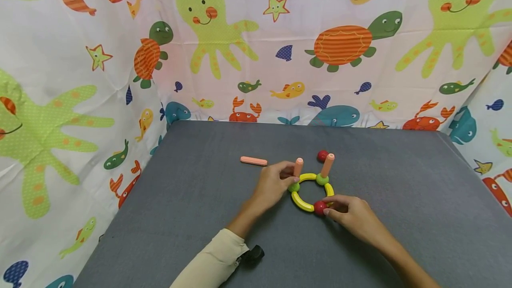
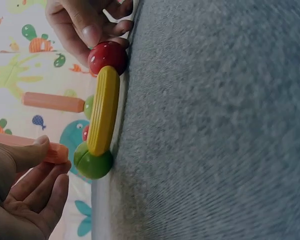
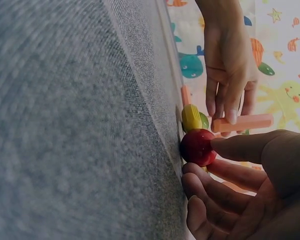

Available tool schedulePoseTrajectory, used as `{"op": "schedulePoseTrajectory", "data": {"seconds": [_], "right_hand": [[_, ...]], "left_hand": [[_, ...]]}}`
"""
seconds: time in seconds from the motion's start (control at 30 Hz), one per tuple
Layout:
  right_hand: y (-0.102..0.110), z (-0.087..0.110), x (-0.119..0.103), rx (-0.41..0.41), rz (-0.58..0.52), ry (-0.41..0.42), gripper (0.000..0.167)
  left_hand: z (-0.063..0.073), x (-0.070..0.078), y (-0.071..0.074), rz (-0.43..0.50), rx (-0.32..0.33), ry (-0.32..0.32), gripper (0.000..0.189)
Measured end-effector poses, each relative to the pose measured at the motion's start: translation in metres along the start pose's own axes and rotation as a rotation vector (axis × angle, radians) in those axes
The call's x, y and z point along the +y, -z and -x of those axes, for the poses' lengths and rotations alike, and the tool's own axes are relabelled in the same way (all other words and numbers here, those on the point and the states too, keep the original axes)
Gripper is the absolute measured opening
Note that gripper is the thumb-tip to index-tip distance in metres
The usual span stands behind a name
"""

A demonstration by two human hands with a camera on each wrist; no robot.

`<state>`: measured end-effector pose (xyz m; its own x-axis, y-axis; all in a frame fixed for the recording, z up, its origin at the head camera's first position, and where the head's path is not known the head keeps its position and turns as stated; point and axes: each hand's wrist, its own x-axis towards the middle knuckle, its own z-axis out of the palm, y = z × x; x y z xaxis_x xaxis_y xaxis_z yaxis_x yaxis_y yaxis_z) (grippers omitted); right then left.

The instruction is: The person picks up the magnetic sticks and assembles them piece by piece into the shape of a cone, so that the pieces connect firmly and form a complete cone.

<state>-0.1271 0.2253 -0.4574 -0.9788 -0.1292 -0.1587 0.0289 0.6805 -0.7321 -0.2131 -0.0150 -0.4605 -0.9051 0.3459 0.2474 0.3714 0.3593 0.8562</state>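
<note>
A ring of curved yellow pieces (image 1: 302, 202) joined by balls lies on the grey cloth. My left hand (image 1: 273, 184) pinches a peach stick (image 2: 58, 153) between thumb and fingers, its end just short of the left green ball (image 2: 93, 160) in the left wrist view. On the other green ball (image 1: 322, 179) stands a second peach stick (image 1: 327, 165), slightly tilted. My right hand (image 1: 357, 218) holds the front red ball (image 3: 198, 147) of the ring between thumb and fingers. That hand partly hides the ring's right side.
Behind the ring lies a loose red ball (image 1: 322, 155). Another peach stick (image 1: 254, 161) rests flat on the cloth, left of the ring. A curtain (image 1: 248, 48) printed with sea animals borders the grey table (image 1: 192, 217) at the back and sides.
</note>
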Motion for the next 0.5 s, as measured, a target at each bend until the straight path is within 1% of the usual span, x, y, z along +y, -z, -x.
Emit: {"op": "schedulePoseTrajectory", "data": {"seconds": [0.17,0.3,0.43,0.5], "right_hand": [[-0.0002,-0.0007,-0.0002,-0.002,-0.001,0.0,0.034],[0.0002,-0.0014,-0.0005,-0.007,-0.002,-0.008,0.035],[0.0014,-0.0015,-0.0004,-0.014,-0.007,-0.006,0.035],[0.0024,-0.0017,0.0,-0.001,-0.008,0.008,0.034]], "left_hand": [[0.0011,-0.001,-0.002,-0.002,-0.02,0.013,0.03],[0.0015,-0.0013,-0.002,0.0,-0.022,0.018,0.03],[0.0014,-0.0015,-0.0018,-0.018,-0.024,0.019,0.031],[0.002,-0.0018,-0.0015,-0.033,-0.031,0.03,0.031]]}}
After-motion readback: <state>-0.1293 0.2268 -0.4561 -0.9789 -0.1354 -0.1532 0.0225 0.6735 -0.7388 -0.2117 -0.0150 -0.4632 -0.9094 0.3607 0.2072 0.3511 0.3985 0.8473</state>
